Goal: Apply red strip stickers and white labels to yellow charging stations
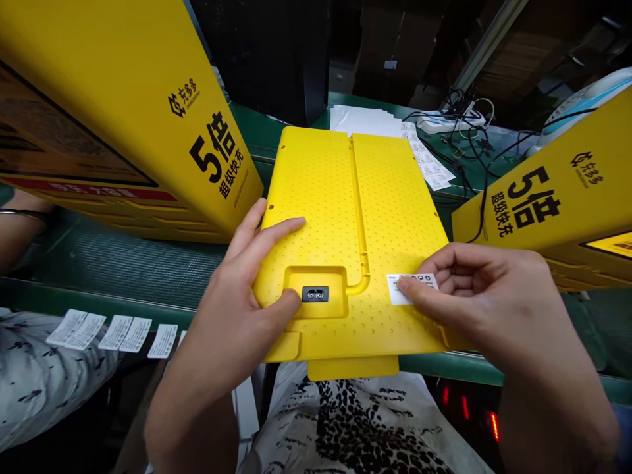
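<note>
A yellow plastic case (395, 191) lies in front of me, its dimpled side up, with a long cable groove and a black two-pin power socket (315, 294) in a recess. My left hand (241, 296) rests on its left side with fingers spread, the thumb beside the socket and the index finger flat on the surface. With thumb and curled fingers, my right hand (459, 283) pinches the right end of a white printed label (397, 289) over the case's lower right area. Whether the label's left end is stuck down, I cannot tell.
Tall yellow cabinets stand at left (212, 85) and right (533, 197). White labels (118, 333) hang along the green table's front edge (207, 319). Behind the case are label sheets (365, 120), a power strip (451, 121) and tangled cables. Another person's arm (20, 224) shows at left.
</note>
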Motion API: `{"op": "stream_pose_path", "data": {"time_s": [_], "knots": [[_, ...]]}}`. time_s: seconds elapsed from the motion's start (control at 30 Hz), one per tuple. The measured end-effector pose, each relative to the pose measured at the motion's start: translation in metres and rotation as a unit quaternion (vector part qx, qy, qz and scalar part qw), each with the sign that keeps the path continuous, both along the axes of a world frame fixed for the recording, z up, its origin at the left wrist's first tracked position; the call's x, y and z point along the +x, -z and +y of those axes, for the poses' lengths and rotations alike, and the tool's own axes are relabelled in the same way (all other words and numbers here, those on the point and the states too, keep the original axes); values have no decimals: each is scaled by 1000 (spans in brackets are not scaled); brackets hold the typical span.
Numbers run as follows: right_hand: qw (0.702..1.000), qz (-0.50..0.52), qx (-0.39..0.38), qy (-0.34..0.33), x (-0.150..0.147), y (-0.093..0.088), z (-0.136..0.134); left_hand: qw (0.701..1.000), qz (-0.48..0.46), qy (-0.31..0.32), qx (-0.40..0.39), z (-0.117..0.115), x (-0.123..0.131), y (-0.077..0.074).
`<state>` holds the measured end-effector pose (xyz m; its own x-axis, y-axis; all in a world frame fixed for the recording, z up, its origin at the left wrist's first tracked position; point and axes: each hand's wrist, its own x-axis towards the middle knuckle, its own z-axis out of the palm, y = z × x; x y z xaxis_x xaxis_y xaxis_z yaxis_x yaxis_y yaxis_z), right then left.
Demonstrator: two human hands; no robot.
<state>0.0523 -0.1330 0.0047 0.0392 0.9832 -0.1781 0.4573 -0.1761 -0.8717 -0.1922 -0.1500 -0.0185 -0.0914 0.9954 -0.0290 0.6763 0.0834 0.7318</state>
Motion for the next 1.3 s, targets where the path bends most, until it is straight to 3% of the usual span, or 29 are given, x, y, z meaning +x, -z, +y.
{"op": "stream_pose_path", "data": {"time_s": [0.4, 0.7, 0.9, 1.3], "knots": [[996, -68, -34, -51, 2, -6, 12, 1000, -1, 1, 1, 0, -2, 1], [976, -135, -60, -161, 18, -13, 26, 1000, -9, -3, -4, 1, -2, 1], [948, -138, -117, -262, 28, -22, 42, 1000, -8, -3, -3, 0, -2, 1], [881, -230, -59, -410, 27, -36, 69, 1000, -7, 6, 4, 0, -2, 2]]}}
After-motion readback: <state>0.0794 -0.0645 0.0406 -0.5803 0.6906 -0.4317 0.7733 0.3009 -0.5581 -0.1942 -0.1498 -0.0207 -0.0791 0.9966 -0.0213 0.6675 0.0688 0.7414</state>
